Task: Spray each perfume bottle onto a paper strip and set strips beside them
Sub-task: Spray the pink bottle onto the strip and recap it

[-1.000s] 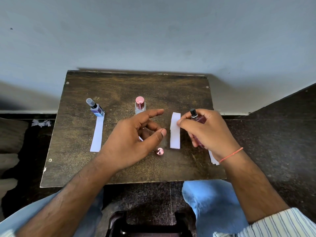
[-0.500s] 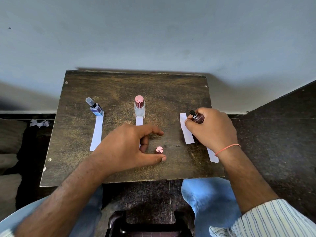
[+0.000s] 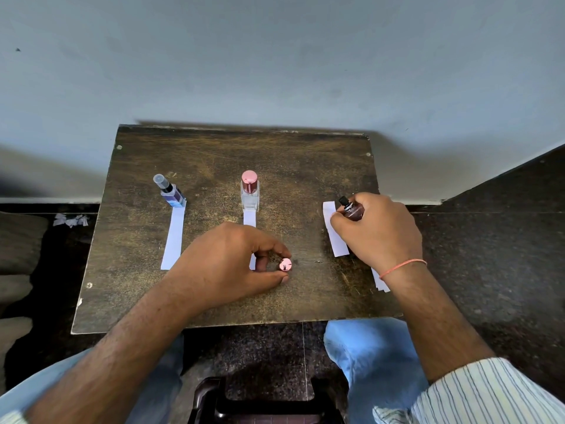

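Dark red perfume bottle (image 3: 353,211): held over the right side of the table, tilted, black spray nozzle aimed up and to the left; cap off.
Right paper strip (image 3: 335,232): flat on the table just left of the dark red perfume bottle, far end free, right edge tucked under the fingers.
Pink cap (image 3: 285,265): on the table near the centre front, between thumb and index finger of the left hand.
Clear perfume bottle (image 3: 250,192): upright at mid table, pink cap on; middle strip (image 3: 249,218) laid in front of it, near end hidden under the left hand.
Blue perfume bottle (image 3: 171,192): at the left of the table, clear cap on; left strip (image 3: 173,238) touching its base and running toward the front edge.
Spare strips (image 3: 380,281): partly hidden under the right wrist, close to the right edge of the table.
Table (image 3: 214,154): dark wood, back edge against the wall; far half bare behind the bottles; open room between left strip and middle strip; front edge just above the knees.
Right hand (image 3: 379,229): closed around the dark red perfume bottle, fingertips also touching the right paper strip.
Left hand (image 3: 232,264): curled, thumb and index finger closing on the pink cap, both touching it; cap not lifted as far as can be told.
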`<act>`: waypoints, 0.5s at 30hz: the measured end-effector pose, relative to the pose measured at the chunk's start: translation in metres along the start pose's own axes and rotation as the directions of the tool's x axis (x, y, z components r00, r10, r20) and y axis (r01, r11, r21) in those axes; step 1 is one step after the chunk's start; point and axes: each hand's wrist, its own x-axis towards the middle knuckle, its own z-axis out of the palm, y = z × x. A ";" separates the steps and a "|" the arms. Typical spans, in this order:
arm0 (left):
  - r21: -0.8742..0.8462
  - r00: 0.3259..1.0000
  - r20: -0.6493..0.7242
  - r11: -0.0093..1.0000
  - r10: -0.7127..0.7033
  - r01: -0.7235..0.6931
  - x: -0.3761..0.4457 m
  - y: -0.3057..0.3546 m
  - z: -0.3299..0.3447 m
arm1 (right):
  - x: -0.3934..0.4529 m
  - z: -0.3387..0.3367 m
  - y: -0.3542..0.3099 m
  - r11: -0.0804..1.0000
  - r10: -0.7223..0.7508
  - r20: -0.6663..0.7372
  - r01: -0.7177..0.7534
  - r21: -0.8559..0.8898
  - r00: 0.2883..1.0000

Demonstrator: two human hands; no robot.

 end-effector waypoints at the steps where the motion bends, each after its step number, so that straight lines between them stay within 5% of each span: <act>1: -0.001 1.000 -0.004 1.000 0.000 0.000 0.000 0.000 0.000 | 0.000 0.000 0.000 1.000 0.003 0.003 -0.003 0.000 1.000; 15: -0.010 1.000 -0.030 1.000 0.009 -0.009 0.002 0.003 0.001 | -0.003 -0.006 0.000 0.995 -0.016 0.016 0.014 0.100 1.000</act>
